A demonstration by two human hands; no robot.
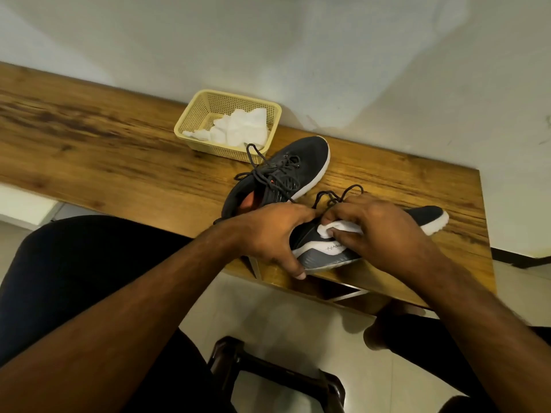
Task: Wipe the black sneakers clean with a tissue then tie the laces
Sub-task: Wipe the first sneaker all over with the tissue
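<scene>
While the near sneaker [328,251] is gripped at its heel by the left hand [268,234] at the desk [119,150] edge, a tissue [337,226] is pinched against its side by the right hand [378,231]; the other sneaker [298,165] lies just behind, laces loose

Black sneakers [301,162] with white soles, white tissue [337,226], cream mesh basket [190,120], brown wood-grain table [104,144], white wall [298,40]
</scene>
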